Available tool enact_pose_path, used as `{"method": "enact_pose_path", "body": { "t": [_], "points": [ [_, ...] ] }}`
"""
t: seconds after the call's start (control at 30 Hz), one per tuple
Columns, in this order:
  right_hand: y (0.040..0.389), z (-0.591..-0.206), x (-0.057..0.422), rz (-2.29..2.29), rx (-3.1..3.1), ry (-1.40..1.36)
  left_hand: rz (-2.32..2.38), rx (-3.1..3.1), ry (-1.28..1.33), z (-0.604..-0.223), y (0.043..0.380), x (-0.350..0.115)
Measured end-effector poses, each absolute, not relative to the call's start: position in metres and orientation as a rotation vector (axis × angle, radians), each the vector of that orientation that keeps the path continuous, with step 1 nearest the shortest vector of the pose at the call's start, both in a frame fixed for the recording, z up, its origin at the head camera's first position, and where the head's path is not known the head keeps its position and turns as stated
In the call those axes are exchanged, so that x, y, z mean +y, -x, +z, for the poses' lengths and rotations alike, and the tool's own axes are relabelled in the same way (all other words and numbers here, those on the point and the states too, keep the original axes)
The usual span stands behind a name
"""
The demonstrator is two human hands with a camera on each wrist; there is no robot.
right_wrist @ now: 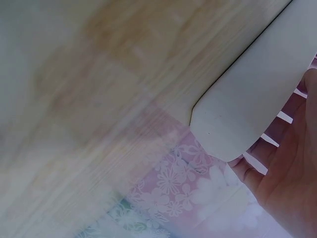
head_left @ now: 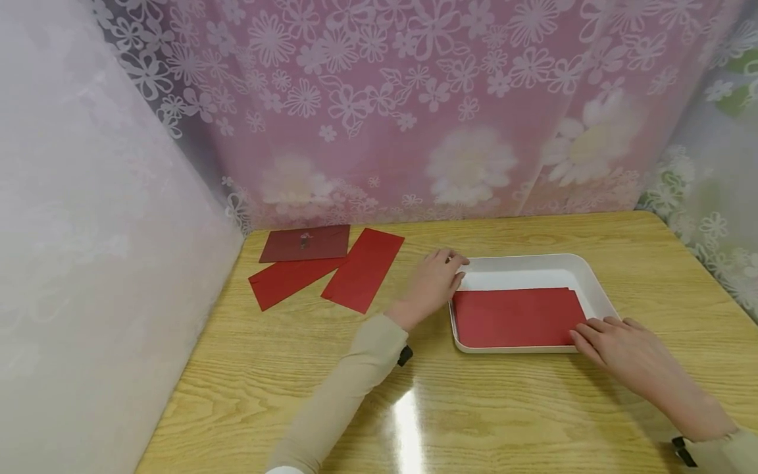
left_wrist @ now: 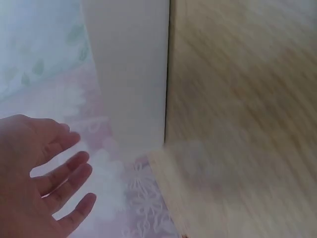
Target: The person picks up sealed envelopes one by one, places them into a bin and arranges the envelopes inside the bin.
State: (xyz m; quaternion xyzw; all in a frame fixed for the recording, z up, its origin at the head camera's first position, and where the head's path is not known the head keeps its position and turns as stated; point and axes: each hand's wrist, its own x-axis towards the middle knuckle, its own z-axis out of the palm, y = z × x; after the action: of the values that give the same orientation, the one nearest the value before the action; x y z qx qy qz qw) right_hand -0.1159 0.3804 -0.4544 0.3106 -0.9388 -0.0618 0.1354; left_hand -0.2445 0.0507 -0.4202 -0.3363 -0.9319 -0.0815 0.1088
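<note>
Red paper fills the front of the white tray [head_left: 533,270]: we've got a flat red stack [head_left: 515,319] lying inside it, on the right-hand part of the table [head_left: 491,408], with its top right corner showing a doubled edge. And look at the hands! Our left hand [head_left: 435,276] is at the tray's left rim, fingers loosely bent and, in the left wrist view, spread apart with nothing between them. Across from it, our right hand [head_left: 628,352] reaches over the right side, thumb by the stack's near right corner, fingers fairly straight and slightly parted; the right wrist view hides the tips behind the tray wall, but we see no clamp.

We'd call this the settling step, the stack being squared up between two hands. The next move, in our judgement, calls for light pressure on the edges, so that the layers line up without buckling. Over on the left, we have a dark red envelope [head_left: 296,247] overlapping a brighter red envelope [head_left: 290,280], with a slanted red envelope [head_left: 364,270] close beside them, all outside the tray.
</note>
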Motion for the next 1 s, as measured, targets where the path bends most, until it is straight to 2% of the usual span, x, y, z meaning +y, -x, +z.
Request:
{"method": "enact_pose_path", "body": {
  "t": [0.47,0.73,1.0],
  "points": [
    [0.116,-0.455,0.38,-0.164,-2.726,-0.87,-0.234,-2.917,0.567,-0.433,0.272,-0.029],
    [0.116,-0.455,0.379,-0.15,-2.717,-0.857,-0.166,-3.049,0.478,-0.455,0.28,-0.064],
    [0.116,-0.456,0.379,-0.147,-2.734,-0.842,-0.156,-3.273,0.45,-0.45,0.274,-0.075]
  ]
}}
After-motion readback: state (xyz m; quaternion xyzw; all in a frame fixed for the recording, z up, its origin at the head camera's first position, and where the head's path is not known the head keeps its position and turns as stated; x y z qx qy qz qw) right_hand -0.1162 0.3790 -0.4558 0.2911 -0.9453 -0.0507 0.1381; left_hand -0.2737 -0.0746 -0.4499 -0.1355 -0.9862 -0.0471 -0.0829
